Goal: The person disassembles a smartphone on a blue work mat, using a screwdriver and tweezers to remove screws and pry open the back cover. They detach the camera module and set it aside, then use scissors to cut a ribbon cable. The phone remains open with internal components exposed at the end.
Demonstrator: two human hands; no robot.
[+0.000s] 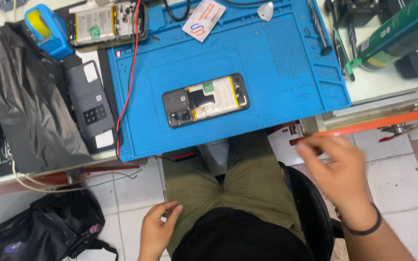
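Head view: the opened phone (pixel 205 99) lies back-off on the blue mat (pixel 286 63), battery and board bare, so its cover is already removed and nothing is refitted. The left hand (pixel 156 232) rests on the thigh, loosely open. The right hand (pixel 337 171), blurred, hangs open below the worktop (pixel 388 82), holding nothing

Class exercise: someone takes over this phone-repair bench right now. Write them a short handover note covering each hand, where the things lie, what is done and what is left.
Left hand: empty, resting by the left thigh.
Right hand: blurred, off the bench's right edge, apparently empty.
Opened phone: back cover off, battery showing, lying untouched in the middle of the blue mat.
Second opened phone lies top left; grey back cover lies left of the mat.
Done: cover removed. Left: everything inside appears still fitted.
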